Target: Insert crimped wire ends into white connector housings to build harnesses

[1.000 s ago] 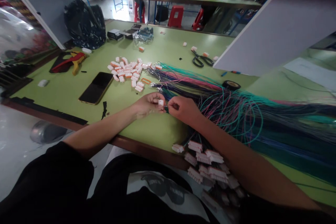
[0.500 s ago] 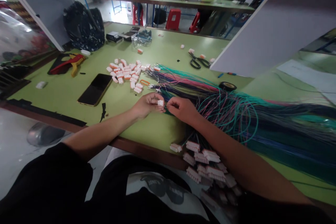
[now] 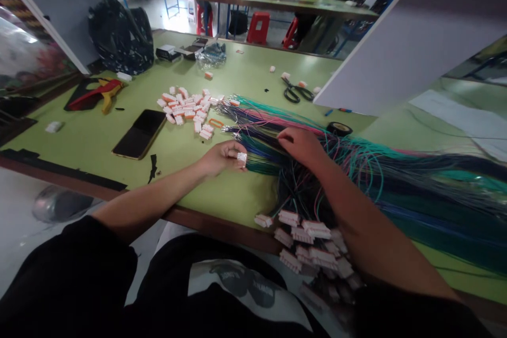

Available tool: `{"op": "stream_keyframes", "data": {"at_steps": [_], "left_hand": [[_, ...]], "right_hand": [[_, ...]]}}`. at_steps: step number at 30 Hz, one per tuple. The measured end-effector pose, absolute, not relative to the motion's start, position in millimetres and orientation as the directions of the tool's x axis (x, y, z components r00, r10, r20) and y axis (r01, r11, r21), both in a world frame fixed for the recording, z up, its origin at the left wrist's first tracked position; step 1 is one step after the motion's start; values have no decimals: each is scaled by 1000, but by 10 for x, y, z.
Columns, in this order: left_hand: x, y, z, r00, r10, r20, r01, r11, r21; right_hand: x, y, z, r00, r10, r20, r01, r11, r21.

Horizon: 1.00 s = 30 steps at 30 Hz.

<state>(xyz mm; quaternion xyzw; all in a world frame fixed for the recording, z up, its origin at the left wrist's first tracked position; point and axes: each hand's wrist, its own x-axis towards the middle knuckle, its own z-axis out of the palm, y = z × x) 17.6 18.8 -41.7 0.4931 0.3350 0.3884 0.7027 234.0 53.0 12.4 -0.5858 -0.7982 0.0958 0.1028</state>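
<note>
My left hand (image 3: 227, 156) pinches a small white connector housing (image 3: 241, 158) between thumb and fingers above the green table. Over the bundle of loose wires (image 3: 259, 119) my right hand (image 3: 303, 145) is closed with curled fingers; whether a wire is in them I cannot make out. The bundle's bare metal ends point left, towards a pile of white and orange connector housings (image 3: 186, 108). Wired connectors (image 3: 317, 229) hang in a cluster at the table's front edge, beneath my right forearm.
A phone (image 3: 139, 134) lies left of the pile. Black-handled scissors (image 3: 297, 92) and a roll of black tape (image 3: 339, 128) sit beyond the wires. A red and yellow tool (image 3: 99, 94) rests far left. A white panel (image 3: 396, 37) slants across the right.
My right hand has moved right and a little away from me, apart from my left hand. My left hand keeps the connector housing in almost the same place.
</note>
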Motion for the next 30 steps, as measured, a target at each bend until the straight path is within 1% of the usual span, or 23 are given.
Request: {"op": "stream_keyframes", "data": {"at_steps": [2,4,6,8,10,12,13,15,17,19,20,21,23,25,27,28,30], "left_hand": [[169,201,-422,488,866,-105,-216,236,947],[163,208,-424,495,862,-112,-220,249,943],[160,213,-430,494,862,-115,-225,254,941],[161,218,-440,491,863,-114,-231,255,939],[162,224,-451,491,864,-113,-235,256,938],[162,228,-458,490,864,-113,-241,259,935],[161,230,-460,490,864,-114,-244,262,934],[157,232,-459,491,864,-116,-251,267,930],[154,234,-453,489,865,-115,-262,271,926],[152,233,-445,488,866,-115,-274,276,921],[152,232,-440,488,865,-115,-281,280,918],[153,231,-434,488,865,-115,-289,285,914],[156,228,-422,487,865,-117,-305,294,906],[157,226,-412,488,865,-117,-316,300,900],[154,227,-407,497,860,-117,-312,302,901],[151,228,-406,501,858,-117,-306,302,903],[145,230,-405,502,857,-116,-294,296,909]], "right_hand": [[2400,566,113,-265,964,22,963,265,-39],[2380,552,82,-280,960,-34,950,282,135],[2320,518,60,-286,957,-48,928,289,233],[2279,495,58,-277,960,-45,924,279,263],[2294,499,71,-260,965,-27,937,259,233],[2363,531,80,-213,977,13,969,210,128],[2408,554,80,-180,983,46,983,178,45],[2487,598,65,-93,987,133,979,115,-166],[2515,619,45,-47,979,196,921,119,-372],[2472,598,40,-122,974,192,839,205,-505],[2429,570,48,-200,964,174,802,264,-537],[2377,533,64,-285,945,158,772,324,-547],[2267,443,115,-408,901,146,739,420,-527],[2175,353,176,-449,880,152,734,461,-499],[2115,290,227,-452,882,131,758,457,-465],[2099,274,248,-436,893,109,795,439,-419],[2095,268,283,-326,942,81,908,336,-249]]}}
